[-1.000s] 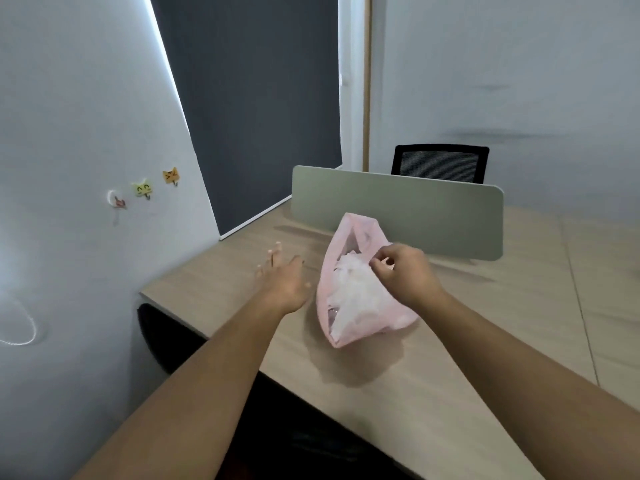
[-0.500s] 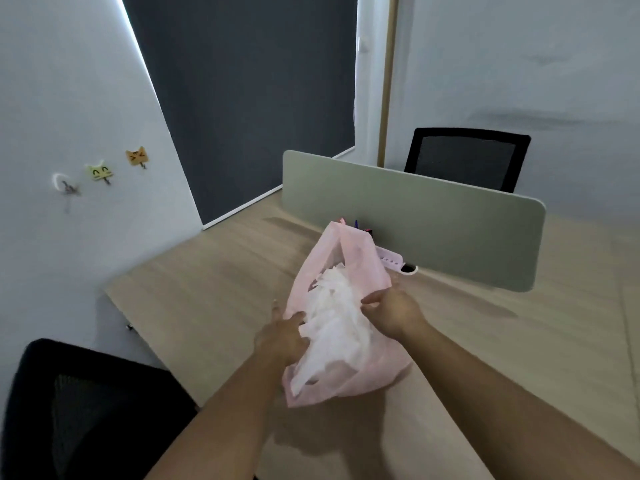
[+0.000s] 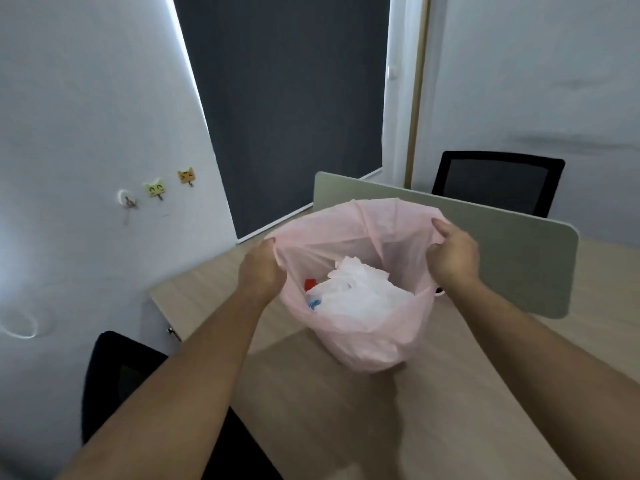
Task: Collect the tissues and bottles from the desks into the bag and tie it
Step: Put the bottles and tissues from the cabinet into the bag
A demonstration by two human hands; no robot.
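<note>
A thin pink plastic bag (image 3: 367,344) stands upright on the wooden desk (image 3: 398,420) with its mouth pulled wide. My left hand (image 3: 261,268) grips the left side of the rim and my right hand (image 3: 453,254) grips the right side. Inside lie crumpled white tissues (image 3: 360,289). Beside them, a red bottle cap (image 3: 310,284) and a blue bottle cap (image 3: 314,302) show at the left; the bottles themselves are mostly hidden under the tissues.
A grey-green divider panel (image 3: 519,268) runs across the desk just behind the bag. A black mesh chair (image 3: 498,181) stands beyond it and another black chair (image 3: 117,379) sits at the near left. A white wall with small hooks (image 3: 156,188) is on the left.
The bag went from lying on its side to standing upright. My left hand came in and took the rim, and both hands spread the mouth wide, showing the tissues and caps inside.
</note>
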